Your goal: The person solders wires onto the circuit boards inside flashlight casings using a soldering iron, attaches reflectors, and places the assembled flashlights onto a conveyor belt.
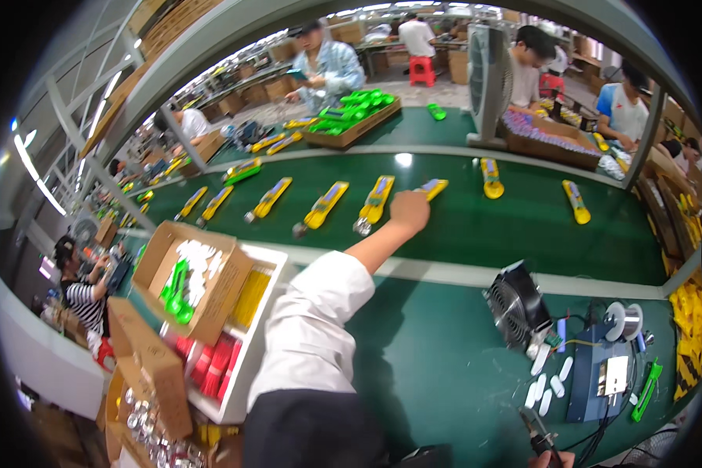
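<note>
Gripping one long yellow plastic gadget (pixel 431 188) on the green belt (pixel 515 226), left hand (pixel 408 210) reaches out; right hand (pixel 552 460) barely shows, grip unclear; many gadgets already lie in a row.

A factory assembly hall; a long green conveyor belt (pixel 476 226) carries a row of yellow handheld parts (pixel 376 199); workers (pixel 331 66) sit along both sides; cardboard boxes (pixel 199 277) of components, a soldering stand (pixel 597 374) and small fan (pixel 515 308) crowd the bench.

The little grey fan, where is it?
In the head view the fan sits on the green table to the person's right, just left of the blue box with wires, below the belt.
</note>
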`<state>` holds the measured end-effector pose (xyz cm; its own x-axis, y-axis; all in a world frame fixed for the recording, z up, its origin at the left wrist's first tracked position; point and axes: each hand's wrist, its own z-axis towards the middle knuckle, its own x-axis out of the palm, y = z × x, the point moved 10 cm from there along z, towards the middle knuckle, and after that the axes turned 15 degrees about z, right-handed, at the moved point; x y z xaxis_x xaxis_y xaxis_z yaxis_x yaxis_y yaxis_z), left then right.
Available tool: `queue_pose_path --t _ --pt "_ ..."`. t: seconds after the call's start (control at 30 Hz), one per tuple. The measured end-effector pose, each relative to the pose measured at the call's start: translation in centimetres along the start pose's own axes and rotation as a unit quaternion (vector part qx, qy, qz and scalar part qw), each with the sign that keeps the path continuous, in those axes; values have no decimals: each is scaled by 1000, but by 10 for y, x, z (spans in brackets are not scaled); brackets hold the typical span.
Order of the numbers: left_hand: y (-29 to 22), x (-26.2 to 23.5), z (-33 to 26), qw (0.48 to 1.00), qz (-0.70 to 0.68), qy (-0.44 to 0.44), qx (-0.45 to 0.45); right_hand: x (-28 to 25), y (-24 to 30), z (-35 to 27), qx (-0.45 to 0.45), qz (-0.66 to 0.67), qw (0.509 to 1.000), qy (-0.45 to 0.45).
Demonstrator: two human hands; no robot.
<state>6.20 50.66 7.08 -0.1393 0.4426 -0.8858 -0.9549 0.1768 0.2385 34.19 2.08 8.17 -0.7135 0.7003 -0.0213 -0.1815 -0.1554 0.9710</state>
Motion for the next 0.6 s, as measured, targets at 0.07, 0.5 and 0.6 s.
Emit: queue_pose_path --t 0.07,0.5,0.6 --pt "-19 -48 -52 998 -24 13 51 -9 15 -1 -57 45 997 -29" --pt "-38 -188 -367 959 -229 115 122 -75 -17 -30 -62 42 992 -97" --pt "27 -179 -349 970 -233 73 13 -78 -18 -36 -50 16 994 -94"
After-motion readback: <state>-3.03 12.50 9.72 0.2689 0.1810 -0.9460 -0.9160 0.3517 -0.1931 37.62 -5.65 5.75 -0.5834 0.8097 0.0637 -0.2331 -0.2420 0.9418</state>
